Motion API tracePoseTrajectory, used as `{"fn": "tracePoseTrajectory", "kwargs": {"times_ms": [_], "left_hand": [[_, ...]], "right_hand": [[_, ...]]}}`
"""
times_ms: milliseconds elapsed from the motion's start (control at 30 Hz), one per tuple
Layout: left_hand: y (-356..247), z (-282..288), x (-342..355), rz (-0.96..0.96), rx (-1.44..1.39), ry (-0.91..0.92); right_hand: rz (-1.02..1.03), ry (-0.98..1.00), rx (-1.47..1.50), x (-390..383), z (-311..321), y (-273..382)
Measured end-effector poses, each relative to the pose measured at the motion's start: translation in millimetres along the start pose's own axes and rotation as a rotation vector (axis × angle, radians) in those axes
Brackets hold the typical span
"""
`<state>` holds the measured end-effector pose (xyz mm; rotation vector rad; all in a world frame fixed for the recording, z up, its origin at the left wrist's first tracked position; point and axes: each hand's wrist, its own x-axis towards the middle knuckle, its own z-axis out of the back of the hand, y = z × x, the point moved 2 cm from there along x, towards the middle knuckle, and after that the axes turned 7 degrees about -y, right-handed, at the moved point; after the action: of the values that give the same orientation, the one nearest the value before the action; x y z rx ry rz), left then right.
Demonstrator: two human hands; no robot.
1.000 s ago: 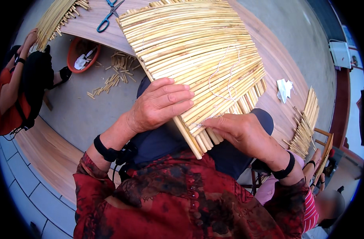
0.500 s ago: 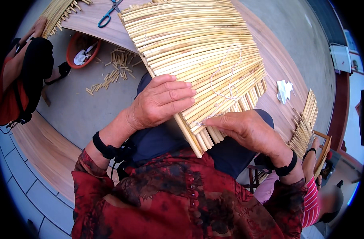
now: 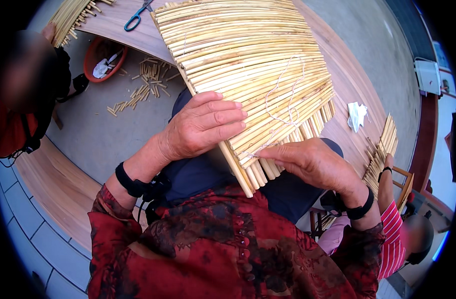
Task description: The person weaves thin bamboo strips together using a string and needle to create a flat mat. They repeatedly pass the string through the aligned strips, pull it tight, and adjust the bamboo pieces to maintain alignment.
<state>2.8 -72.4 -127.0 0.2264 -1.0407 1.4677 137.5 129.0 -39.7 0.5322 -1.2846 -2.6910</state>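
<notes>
A mat of pale, straight plant stalks (image 3: 248,65) lies across my lap, its far part on the table. My left hand (image 3: 200,122) rests flat on the left edge of this mat, fingers stretched out; the thumb is hidden. At the near right corner, my right hand (image 3: 312,162) pinches a thin white string (image 3: 252,154) between thumb and forefinger. More of the string trails in a loose loop (image 3: 275,94) over the stalks. Several stalk ends (image 3: 260,174) stick out beneath the corner. My right fingertips are partly hidden.
Blue-handled scissors (image 3: 133,22) lie on the wooden table (image 3: 337,55) at the far left. A crumpled white tissue (image 3: 356,115) and another stalk bundle (image 3: 385,149) are at right. Cut stalk pieces (image 3: 145,84) and an orange basin (image 3: 88,70) are on the floor. People work at both sides.
Both my hands keep nearly the same place on the mat. The person at left has leaned forward into view, and the person at right has moved an arm upward along the stalks.
</notes>
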Motion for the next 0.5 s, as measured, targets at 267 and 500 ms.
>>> {"fn": "tracePoseTrajectory", "kwargs": {"times_ms": [267,500], "left_hand": [[-0.5,0.7,1.4,-0.006,0.004,0.001],[-0.7,0.3,1.3,-0.015,0.003,-0.008]], "right_hand": [[-0.017,0.007,0.014,-0.2,-0.7,0.2],[-0.007,0.010,0.006,0.2,-0.4,-1.4]]}}
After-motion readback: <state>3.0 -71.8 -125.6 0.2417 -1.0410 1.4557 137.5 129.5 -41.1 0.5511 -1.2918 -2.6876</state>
